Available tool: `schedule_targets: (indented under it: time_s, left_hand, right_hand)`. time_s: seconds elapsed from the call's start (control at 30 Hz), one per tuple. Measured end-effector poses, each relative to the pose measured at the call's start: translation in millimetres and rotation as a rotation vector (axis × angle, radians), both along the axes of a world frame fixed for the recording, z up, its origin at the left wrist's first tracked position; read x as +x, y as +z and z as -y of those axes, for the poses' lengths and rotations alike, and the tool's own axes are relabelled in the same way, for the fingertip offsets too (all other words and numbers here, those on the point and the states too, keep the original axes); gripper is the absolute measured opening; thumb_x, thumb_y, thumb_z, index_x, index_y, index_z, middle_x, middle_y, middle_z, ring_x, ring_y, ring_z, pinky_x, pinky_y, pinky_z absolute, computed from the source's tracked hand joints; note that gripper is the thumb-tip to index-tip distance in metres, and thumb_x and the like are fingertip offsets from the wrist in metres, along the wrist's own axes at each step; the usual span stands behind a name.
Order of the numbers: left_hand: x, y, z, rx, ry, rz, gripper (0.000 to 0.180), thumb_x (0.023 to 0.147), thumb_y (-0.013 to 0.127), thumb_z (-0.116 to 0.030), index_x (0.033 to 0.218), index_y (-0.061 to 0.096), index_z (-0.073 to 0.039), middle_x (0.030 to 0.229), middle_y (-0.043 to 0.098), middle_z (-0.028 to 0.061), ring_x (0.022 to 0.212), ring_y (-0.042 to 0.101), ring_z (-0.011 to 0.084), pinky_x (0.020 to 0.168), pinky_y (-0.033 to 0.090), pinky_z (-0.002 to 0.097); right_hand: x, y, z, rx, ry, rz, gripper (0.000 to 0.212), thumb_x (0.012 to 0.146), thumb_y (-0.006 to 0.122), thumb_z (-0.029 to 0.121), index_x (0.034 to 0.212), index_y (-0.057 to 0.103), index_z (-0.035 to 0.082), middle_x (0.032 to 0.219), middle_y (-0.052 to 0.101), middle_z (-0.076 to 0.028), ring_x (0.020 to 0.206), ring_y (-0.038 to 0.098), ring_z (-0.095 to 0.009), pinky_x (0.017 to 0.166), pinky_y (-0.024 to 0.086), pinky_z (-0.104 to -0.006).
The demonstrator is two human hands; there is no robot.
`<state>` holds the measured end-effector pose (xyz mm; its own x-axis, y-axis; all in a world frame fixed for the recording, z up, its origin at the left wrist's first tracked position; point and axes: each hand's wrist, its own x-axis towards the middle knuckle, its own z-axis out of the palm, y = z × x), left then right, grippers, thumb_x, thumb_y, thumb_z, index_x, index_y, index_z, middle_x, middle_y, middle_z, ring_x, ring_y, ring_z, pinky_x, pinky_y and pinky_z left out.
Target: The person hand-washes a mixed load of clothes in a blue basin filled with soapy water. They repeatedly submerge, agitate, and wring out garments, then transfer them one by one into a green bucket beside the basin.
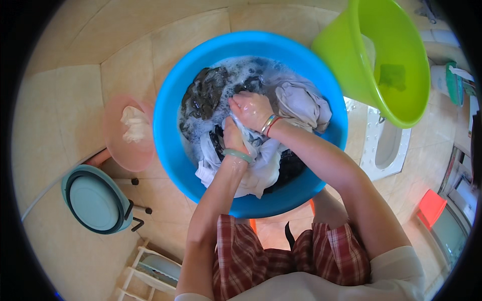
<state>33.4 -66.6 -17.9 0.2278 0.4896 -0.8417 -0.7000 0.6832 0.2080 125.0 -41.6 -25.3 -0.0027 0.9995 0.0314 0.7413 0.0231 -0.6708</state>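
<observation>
A big round blue basin (170, 145) stands in front of me, holding soapy water and wet laundry. My left hand (234, 137), with a green bangle at its wrist, is closed on a bunched white garment (261, 173) near the middle. Just above and to the right, my right hand (252, 109) is closed in a fist on the same white cloth; bracelets circle that wrist. Dark cloth (205, 93) floats in the suds at the far left of the basin. Pale grey cloth (304, 105) is heaped at the right. More black fabric lies under the white garment.
A tall lime-green bucket (351, 65) tilts at the upper right, beside a white squat toilet (369, 145). Left of the basin are a translucent pink basin (130, 155) with cream cloth and a folding grey-green basin (95, 203). A wooden rack (131, 273) stands lower left.
</observation>
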Motion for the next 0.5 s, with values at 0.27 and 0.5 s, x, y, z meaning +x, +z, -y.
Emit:
schedule_targets:
  time_s: [0.27,0.5]
  left_hand:
    - [-78,-47,6,0.347,-0.098,0.354,0.03,0.098,0.051,-0.034,0.11,0.063,-0.009,0.088,0.062,0.003,0.08,0.061,0.0147,0.072,0.052,0.033]
    - [-24,5,-24,0.033,-0.15,0.015,0.037,0.098,0.05,-0.038,0.108,0.063,-0.006,0.102,0.069,0.0081,0.086,0.067,0.0234,0.078,0.055,0.0362]
  right_hand:
    - [-55,66,46,0.089,0.244,-0.157,0.008,0.084,0.057,0.017,0.08,0.062,0.011,0.082,0.06,-0.01,0.069,0.063,-0.03,0.057,0.053,-0.0421]
    - [35,-44,-21,-0.077,-0.213,0.015,0.026,0.093,0.056,0.031,0.088,0.059,0.006,0.079,0.064,-0.017,0.072,0.065,-0.038,0.065,0.052,-0.0489]
